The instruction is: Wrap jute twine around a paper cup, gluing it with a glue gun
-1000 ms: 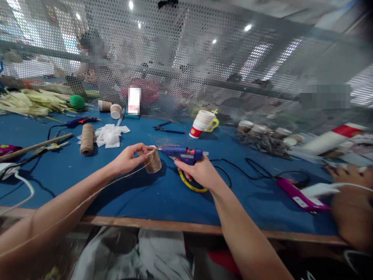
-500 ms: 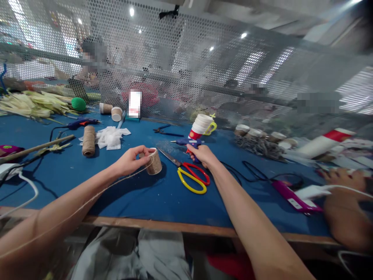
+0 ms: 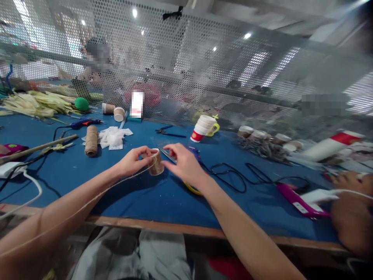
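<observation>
Brown and white-rimmed, a cup (image 3: 157, 165) is being pinched by the left hand (image 3: 135, 160) just lower-left of frame centre. Beside it, the right hand (image 3: 187, 164) is hovering, thumb and fingers parted.

Ceiling lamps (image 3: 247, 35) glare; phone screen (image 3: 136, 102) blown white; tabletop (image 3: 177, 208) shadows soft; right edge blurred.

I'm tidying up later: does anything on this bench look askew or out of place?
Mildly, yes. Toward the back left, a small brown cup lies on its side instead of upright, and near the back middle a stack of cups leans. White material lies crumpled beside the twine spool. I see no clear spill.
</observation>
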`<state>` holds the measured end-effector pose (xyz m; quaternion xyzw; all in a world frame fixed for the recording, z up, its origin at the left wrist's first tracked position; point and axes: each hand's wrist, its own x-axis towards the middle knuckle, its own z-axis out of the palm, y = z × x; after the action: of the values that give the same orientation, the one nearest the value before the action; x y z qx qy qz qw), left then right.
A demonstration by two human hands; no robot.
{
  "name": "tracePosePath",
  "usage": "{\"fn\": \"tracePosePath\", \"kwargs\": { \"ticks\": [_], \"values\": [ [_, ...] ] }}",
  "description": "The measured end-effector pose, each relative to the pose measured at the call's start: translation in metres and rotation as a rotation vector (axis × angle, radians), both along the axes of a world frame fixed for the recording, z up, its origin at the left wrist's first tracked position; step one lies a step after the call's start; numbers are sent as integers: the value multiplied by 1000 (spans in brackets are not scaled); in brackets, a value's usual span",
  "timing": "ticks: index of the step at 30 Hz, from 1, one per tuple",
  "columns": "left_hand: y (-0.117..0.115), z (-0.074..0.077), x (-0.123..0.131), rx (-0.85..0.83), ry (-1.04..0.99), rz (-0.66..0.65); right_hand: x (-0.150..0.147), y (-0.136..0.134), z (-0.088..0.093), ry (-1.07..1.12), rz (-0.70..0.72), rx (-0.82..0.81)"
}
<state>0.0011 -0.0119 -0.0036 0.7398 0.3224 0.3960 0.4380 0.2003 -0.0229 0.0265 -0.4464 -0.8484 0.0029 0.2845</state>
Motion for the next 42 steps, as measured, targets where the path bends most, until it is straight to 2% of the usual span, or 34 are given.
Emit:
{"fn": "tracePosePath", "kwargs": {
  "ticks": [2,5,8,11,15,20,33,42],
  "values": [
    [1,0,0,22,15,3,-20,-13,-5,-55,109,146],
    [2,0,-1,23,-9,6,-35,-17,-10,-47,147,241],
    [2,1,0,13,-38,-11,-33,-14,-7,110,149,214],
    [-2,3,1,-1,-40,-39,-24,-13,1,252,74,183],
    [-9,8,2,4,-67,-61,-13,-17,7,289,-2,156],
    [-16,14,2,1,-76,-98,-9,-20,4,353,-50,87],
    [-18,14,0,-105,-218,-220,-5,-23,0,433,-51,0],
    [-19,18,-2,-206,-298,-336,-4,-23,-2,520,41,-91]
  ]
}}
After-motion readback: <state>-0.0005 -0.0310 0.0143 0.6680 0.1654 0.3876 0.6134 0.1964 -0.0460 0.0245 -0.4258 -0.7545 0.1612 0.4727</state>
